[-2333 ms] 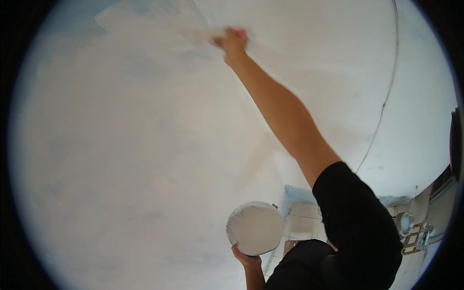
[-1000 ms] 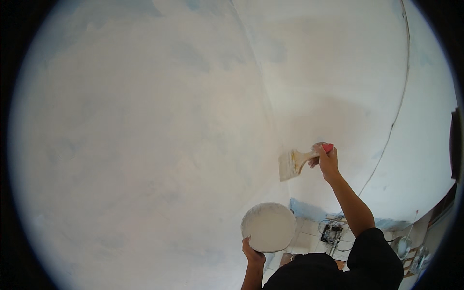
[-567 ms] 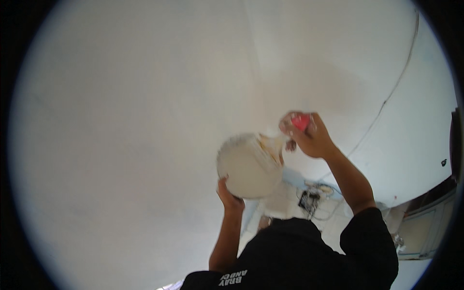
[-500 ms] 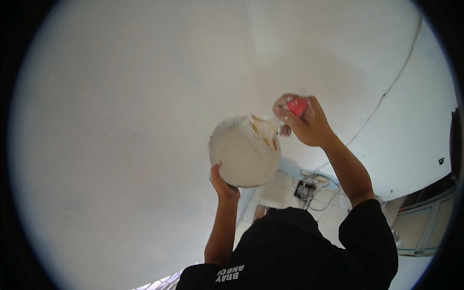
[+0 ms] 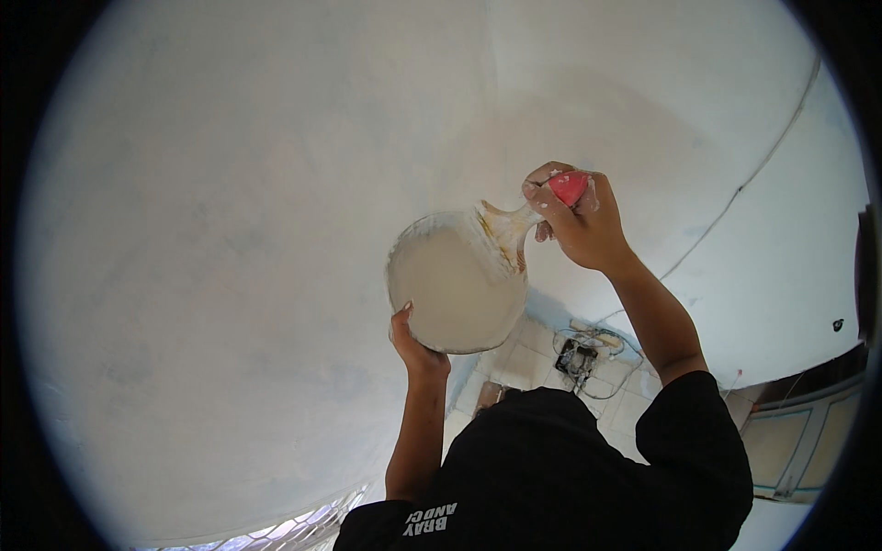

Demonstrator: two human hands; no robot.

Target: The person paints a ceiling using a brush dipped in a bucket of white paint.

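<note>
My left hand [image 5: 420,344] is closed on the near left rim of a round paint bucket [image 5: 390,275], thumb over the edge and fingers underneath. Pale off-white paint [image 5: 455,289] fills much of what I can see inside it. In my right hand [image 5: 574,216] is a paintbrush [image 5: 505,230], gripped by its red-ended handle. Its wide head, smeared with white, rests at the bucket's far right rim with the bristles toward the inside. White specks dot the right fingers.
A whitish wall [image 5: 230,230] spreads on the left and meets another at a corner above the bucket. Down the right wall runs a thin cable [image 5: 740,188]. Below, a dark box with tangled wires [image 5: 576,358] lies on the tiled floor [image 5: 519,358]. A cabinet [image 5: 799,445] stands at lower right.
The brush has risen slightly at the bucket's rim, along with my right hand. The bucket has shifted a little to the left in my left hand.
</note>
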